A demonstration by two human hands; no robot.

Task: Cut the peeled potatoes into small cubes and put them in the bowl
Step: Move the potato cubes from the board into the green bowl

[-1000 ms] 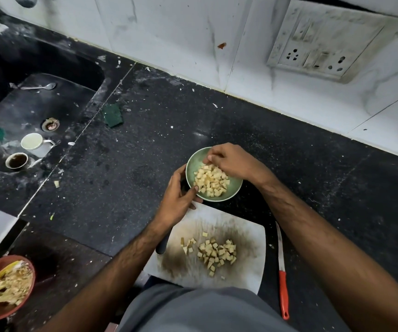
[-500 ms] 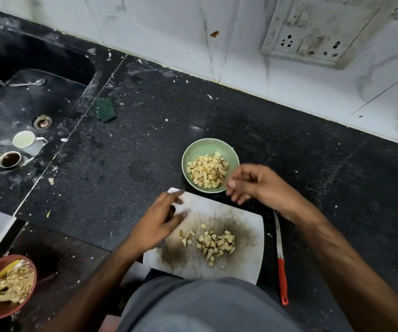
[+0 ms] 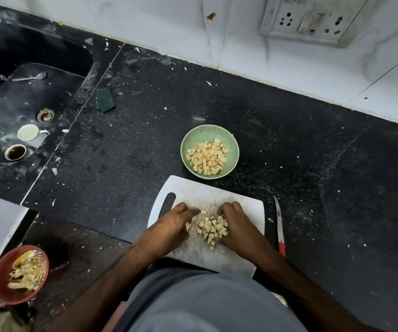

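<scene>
- Fingers (image 3: 188, 210) of the left hand (image 3: 171, 224) lie together and bent, touching the pile of potato cubes (image 3: 213, 227) from its left side.
- Fingers of the right hand (image 3: 237, 224) are curled against the right side of the same pile; I cannot tell if they pinch any cube.
- Both hands rest on the white cutting board (image 3: 217, 192), with the pile between them.
- Just behind the board stands the green bowl (image 3: 208, 133), already holding many cubes.
- Right of the board lies a red-handled knife (image 3: 279, 224) on the black counter (image 3: 312, 164).
</scene>
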